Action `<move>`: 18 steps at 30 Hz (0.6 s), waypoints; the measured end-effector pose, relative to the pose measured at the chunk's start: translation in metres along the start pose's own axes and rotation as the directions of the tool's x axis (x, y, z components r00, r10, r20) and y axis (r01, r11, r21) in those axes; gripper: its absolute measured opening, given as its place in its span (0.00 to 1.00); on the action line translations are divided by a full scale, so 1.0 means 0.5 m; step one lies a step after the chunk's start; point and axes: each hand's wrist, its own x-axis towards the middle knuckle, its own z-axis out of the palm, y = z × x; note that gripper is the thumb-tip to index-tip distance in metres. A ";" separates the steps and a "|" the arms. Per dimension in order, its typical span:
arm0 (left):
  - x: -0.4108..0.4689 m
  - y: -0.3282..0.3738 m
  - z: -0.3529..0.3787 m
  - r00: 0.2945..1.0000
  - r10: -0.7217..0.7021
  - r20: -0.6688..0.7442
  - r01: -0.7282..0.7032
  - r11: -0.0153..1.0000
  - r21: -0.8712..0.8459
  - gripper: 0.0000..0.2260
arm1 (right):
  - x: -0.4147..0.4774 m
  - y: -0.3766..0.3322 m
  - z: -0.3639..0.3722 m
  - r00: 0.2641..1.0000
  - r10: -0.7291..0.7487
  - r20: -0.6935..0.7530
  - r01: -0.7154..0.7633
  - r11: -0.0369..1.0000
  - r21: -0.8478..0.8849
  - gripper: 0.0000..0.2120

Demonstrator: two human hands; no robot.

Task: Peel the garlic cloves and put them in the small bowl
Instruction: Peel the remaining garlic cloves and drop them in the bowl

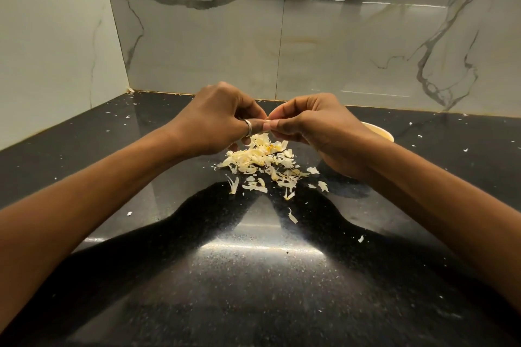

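Papery peelings [262, 160] heap on the table [253, 276] because left hand [217, 118] and right hand [315, 127] pinch, probably, one garlic clove [267, 121] directly above them.

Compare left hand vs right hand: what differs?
Left hand wears a silver ring; right hand shows none. Right hand partly hides the small bowl; left hand hides none of it. Both pinch one mostly hidden garlic clove above the peel pile.
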 end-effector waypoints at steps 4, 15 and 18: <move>0.001 0.003 -0.004 0.991 -0.129 0.042 0.134 0.981 -0.143 0.06 | -0.001 -0.002 0.000 1.000 -0.021 -0.021 0.021 1.000 0.003 0.06; -0.003 0.007 -0.003 0.977 -0.212 0.014 0.208 0.943 -0.261 0.03 | -0.007 -0.009 -0.002 0.998 -0.048 -0.046 0.046 0.998 -0.032 0.05; -0.004 0.009 -0.001 0.977 -0.211 0.004 0.204 0.941 -0.271 0.04 | -0.007 -0.007 -0.002 0.997 -0.063 -0.047 0.061 0.997 -0.043 0.04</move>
